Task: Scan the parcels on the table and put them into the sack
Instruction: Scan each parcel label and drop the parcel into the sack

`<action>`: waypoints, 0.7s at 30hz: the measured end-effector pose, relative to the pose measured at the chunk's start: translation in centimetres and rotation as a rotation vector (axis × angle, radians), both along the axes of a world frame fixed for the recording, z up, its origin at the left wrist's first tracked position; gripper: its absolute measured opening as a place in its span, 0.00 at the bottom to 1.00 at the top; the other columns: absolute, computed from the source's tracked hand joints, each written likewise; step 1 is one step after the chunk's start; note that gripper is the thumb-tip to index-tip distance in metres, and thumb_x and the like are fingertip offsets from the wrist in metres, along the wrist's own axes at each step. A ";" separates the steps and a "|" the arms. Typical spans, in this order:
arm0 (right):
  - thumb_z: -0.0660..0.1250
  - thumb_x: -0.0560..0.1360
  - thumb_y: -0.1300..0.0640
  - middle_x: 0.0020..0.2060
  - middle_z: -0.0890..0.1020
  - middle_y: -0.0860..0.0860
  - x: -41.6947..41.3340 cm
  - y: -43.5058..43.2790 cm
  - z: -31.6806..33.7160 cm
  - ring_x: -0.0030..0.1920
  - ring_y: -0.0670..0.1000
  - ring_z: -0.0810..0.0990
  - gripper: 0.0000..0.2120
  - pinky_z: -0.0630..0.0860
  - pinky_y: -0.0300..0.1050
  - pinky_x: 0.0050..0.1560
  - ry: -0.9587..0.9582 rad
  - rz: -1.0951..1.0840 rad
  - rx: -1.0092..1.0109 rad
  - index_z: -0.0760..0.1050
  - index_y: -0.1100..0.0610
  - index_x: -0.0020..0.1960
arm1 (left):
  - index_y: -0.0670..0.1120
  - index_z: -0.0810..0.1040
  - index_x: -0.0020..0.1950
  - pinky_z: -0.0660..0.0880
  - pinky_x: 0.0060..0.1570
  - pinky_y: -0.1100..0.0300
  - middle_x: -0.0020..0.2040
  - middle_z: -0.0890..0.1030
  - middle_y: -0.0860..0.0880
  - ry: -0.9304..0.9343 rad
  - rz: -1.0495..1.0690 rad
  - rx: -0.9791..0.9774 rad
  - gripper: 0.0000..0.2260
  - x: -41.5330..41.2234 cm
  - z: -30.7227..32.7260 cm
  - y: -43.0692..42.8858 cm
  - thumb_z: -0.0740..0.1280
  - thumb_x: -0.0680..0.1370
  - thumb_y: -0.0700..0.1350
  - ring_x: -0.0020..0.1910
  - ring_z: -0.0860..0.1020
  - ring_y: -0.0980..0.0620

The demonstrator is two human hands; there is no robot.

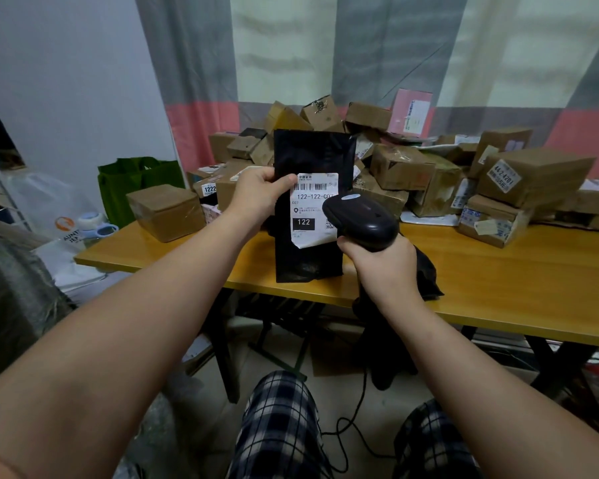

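Above the table's (498, 271) near edge, the left hand (256, 193) is pinching a black parcel (310, 167) upright while the right hand (381, 267) is gripping the scanner (360, 221), best aimed squarely at the barcode label (313, 209).

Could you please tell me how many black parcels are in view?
2. One black parcel is held upright by the left hand; the second black parcel lies on the table behind the right hand, which holds the scanner. More may be hidden among the boxes.
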State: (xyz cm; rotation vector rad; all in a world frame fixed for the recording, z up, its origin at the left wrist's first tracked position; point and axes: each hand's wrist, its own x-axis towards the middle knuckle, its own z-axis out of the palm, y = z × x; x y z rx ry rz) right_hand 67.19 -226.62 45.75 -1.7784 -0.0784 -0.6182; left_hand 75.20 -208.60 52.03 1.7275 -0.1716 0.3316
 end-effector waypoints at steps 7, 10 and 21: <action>0.77 0.67 0.55 0.47 0.81 0.42 -0.3 0.1 -0.4 0.50 0.37 0.78 0.18 0.71 0.28 0.45 -0.019 0.105 0.046 0.78 0.47 0.54 | 0.42 0.82 0.45 0.80 0.45 0.42 0.43 0.84 0.41 -0.053 0.024 0.030 0.05 -0.6 0.0 0.2 0.69 0.77 0.43 0.44 0.83 0.42; 0.77 0.67 0.57 0.54 0.80 0.43 -0.8 0.8 -0.3 0.56 0.37 0.76 0.25 0.71 0.26 0.51 -0.019 0.229 0.025 0.76 0.52 0.63 | 0.40 0.82 0.48 0.77 0.52 0.40 0.48 0.82 0.38 -0.214 0.120 0.093 0.07 -2.7 -0.3 1.1 0.69 0.77 0.43 0.50 0.81 0.40; 0.78 0.66 0.59 0.49 0.83 0.43 -1.1 13.9 -5.2 0.51 0.34 0.79 0.19 0.73 0.28 0.50 0.146 0.721 -0.224 0.78 0.48 0.53 | 0.39 0.81 0.43 0.75 0.46 0.60 0.41 0.80 0.44 -0.164 0.713 0.277 0.08 -16.4 -9.5 17.9 0.70 0.77 0.44 0.43 0.79 0.49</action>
